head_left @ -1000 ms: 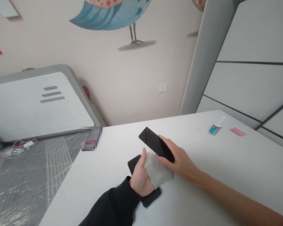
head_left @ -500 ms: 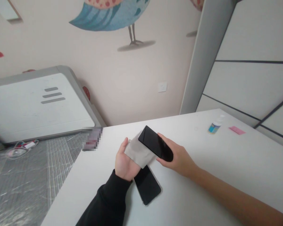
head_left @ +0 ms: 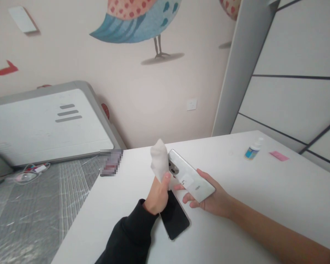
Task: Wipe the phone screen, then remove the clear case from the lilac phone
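Observation:
A silver-white smartphone (head_left: 194, 179) lies in my right hand (head_left: 213, 200), its back and dark camera patch turned up toward me. My left hand (head_left: 158, 194), in a black sleeve, grips a pale grey cloth (head_left: 159, 157) that stands up from the fingers just left of the phone's camera end. Whether the cloth touches the phone, I cannot tell. Beneath my left wrist, a second smartphone (head_left: 175, 218) with a black screen and a clear-edged case rests flat on the white table (head_left: 225, 234), its far end partly hidden by the hand.
A small clear bottle (head_left: 253, 149) with a blue label stands at the table's far right, beside a flat pink packet (head_left: 278, 156). A blurred-out item (head_left: 110, 163) sits at the far left corner. Behind are a wall with a socket (head_left: 191, 105) and a white headboard (head_left: 49, 124).
The phone in my right hand has been turned over from black screen to silver back. My left hand has gone from flat palm up with the cloth to gripping it upright.

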Motion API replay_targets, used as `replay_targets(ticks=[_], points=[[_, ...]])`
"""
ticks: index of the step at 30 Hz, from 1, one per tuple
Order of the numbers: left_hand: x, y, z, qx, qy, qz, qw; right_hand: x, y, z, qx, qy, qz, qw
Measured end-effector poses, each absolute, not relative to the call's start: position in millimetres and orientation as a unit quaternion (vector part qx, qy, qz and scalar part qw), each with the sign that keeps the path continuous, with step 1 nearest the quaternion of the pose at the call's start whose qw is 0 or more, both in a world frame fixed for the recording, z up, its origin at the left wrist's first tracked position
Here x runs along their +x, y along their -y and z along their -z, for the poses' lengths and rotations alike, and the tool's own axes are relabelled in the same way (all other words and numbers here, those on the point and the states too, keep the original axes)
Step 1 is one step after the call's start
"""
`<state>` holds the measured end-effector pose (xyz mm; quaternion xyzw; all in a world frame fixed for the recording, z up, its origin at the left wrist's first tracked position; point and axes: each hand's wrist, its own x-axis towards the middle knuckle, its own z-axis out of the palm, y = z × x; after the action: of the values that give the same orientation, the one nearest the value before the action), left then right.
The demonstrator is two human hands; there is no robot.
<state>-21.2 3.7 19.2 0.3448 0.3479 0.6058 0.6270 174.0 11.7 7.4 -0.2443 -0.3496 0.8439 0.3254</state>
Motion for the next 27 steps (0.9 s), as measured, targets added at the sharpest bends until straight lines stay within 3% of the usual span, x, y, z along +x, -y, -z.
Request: replay_targets(ticks=[2, 6, 9, 12, 15, 19, 21, 23, 27], points=[[-20, -4, -18, 0.509, -0.394, -0.573, 0.508, 172, -10, -6, -0.238, 0.327, -0.857, 0.319], [-19, -9, -18, 0.803, -0.4, -0.377, 0.229, 171, -10, -1, -0.195, 0.257, -0.897, 0.304], [-13, -4, -22, 0.883, -0.347, -0.288, 0.131, 171, -11, 5, -0.186, 0.22, -0.91, 0.299], [-3, 5, -25, 0.919, -0.307, -0.229, 0.098, 171, -12, 11, -0.213, 0.213, -0.897, 0.323], [1, 7, -26, 0.928, -0.29, -0.217, 0.089, 174, -12, 10, -0.22, 0.225, -0.888, 0.336], [-17, -9, -29, 0.905, -0.326, -0.253, 0.108, 177, -7, -3, -0.168, 0.236, -0.915, 0.282], [-35, -20, -31, 0.824, -0.398, -0.344, 0.208, 177, -4, -9, -0.149, 0.236, -0.925, 0.259], [-56, -32, -29, 0.597, -0.447, -0.526, 0.41, 176, -2, -13, -0.154, 0.25, -0.919, 0.265], [-88, -58, -12, 0.384, -0.468, -0.632, 0.483, 177, -8, -14, -0.221, 0.363, -0.845, 0.324]])
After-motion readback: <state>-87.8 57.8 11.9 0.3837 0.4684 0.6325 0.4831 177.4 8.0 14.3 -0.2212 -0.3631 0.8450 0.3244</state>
